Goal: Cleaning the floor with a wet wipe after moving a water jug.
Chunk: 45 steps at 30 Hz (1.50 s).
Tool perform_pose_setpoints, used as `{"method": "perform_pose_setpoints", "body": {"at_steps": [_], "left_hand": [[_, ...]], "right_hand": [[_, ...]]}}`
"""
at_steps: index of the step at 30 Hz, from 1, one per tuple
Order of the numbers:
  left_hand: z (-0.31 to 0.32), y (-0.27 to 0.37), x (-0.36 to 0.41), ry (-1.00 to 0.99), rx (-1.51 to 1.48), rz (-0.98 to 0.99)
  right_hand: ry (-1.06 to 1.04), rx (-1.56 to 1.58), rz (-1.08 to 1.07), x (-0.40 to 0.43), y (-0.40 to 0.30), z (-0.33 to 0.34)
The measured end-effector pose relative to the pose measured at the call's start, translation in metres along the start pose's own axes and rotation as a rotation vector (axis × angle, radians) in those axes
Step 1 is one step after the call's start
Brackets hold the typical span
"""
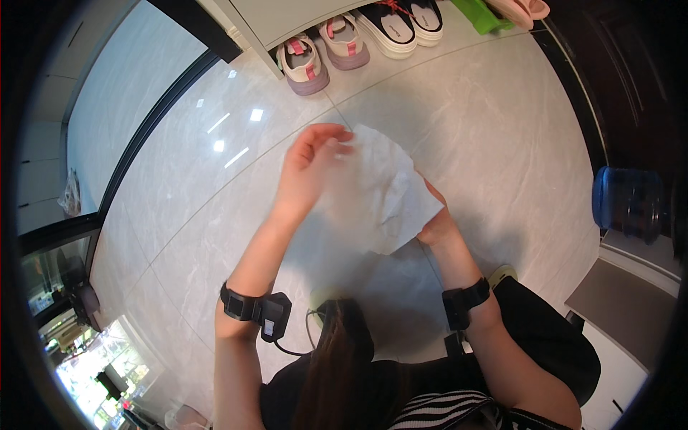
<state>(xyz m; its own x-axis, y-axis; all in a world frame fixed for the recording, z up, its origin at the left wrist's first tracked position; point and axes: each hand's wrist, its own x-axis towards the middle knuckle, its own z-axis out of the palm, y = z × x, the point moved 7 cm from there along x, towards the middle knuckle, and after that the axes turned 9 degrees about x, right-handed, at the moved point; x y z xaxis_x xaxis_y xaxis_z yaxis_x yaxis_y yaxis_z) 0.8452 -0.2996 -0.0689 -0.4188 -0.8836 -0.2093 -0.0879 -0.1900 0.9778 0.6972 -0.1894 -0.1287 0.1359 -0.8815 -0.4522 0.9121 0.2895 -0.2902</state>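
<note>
A white sheet, thin like a wipe or tissue point(395, 193), is spread and creased between my hands above the tiled floor. My right hand point(436, 215) holds it from behind at its right side, most of the fingers hidden by the sheet. At its upper left edge is my left hand point(317, 156), fingers curled and partly blurred; whether they grip the sheet does not show clearly. Each forearm wears a black strap with a small black device.
Sneakers point(306, 64) and black-and-white slip-on shoes point(392, 32) stand under a cabinet point(290, 19) at the top. A green plastic item point(486, 19) lies beside pink slippers point(524, 11). A blue water jug point(626, 204) stands at the right, near a dark door point(629, 80).
</note>
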Motion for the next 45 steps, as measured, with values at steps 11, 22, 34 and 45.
{"method": "perform_pose_setpoints", "body": {"at_steps": [11, 22, 34, 45], "left_hand": [[0.004, -0.043, -0.01, -0.265, 0.275, -0.268], [0.012, 0.04, -0.022, -0.221, 0.592, 0.354], [0.042, 0.04, -0.029, -0.469, 0.796, 0.312], [0.003, 0.044, -0.008, -0.121, 0.731, 0.415]], "right_hand": [[-0.358, 0.133, 0.027, -0.003, -0.005, -0.005], [0.226, -0.984, -0.466, -0.002, -0.07, -0.028], [0.148, -0.611, -0.302, -0.001, -0.051, -0.007], [0.135, -0.46, -0.097, -0.024, -0.062, 0.009]]}}
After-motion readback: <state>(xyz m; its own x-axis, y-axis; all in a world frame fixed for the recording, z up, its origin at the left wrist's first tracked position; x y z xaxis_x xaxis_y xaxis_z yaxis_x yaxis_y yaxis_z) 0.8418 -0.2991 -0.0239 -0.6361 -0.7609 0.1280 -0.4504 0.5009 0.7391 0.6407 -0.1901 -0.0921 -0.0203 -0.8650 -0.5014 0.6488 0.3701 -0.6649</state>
